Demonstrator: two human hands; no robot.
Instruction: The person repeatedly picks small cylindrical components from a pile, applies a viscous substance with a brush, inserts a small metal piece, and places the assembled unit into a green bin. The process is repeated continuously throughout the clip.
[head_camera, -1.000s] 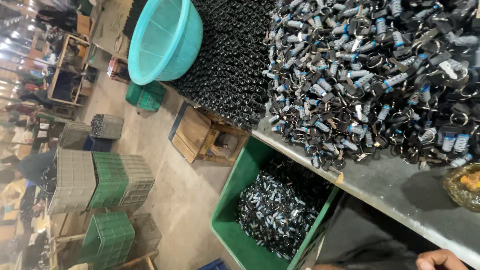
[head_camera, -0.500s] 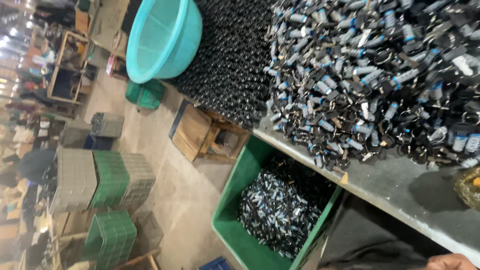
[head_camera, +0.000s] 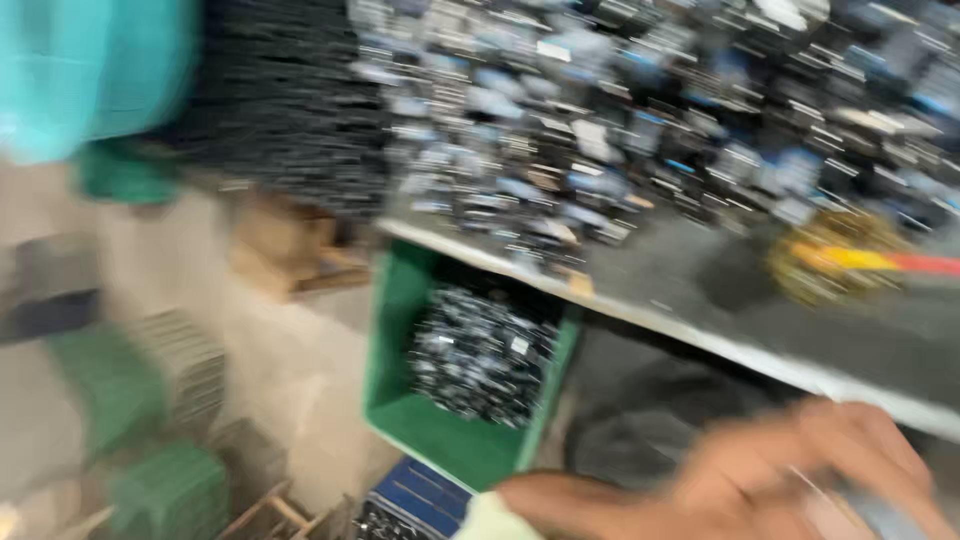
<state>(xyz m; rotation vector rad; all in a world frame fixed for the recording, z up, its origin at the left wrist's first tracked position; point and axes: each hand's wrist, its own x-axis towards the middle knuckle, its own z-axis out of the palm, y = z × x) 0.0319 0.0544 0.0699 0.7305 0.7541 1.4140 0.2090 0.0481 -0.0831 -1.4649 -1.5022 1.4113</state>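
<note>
I see one blurred hand (head_camera: 770, 480) low in view, its grip unreadable and its side unclear, just below the grey tabletop (head_camera: 700, 290) heaped with small metal parts (head_camera: 640, 130), a green crate (head_camera: 420, 420) to its left.

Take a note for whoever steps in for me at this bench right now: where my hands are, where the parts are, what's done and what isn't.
Blurred view.
Hands: one hand is in view at the lower right, below the table edge, fingers spread; it seems empty, but I cannot tell which hand it is.
Parts: a big heap of small dark parts covers the table. The green crate under the table holds more of them.
Done: crate partly filled.
Left: the heap on the table.
</note>
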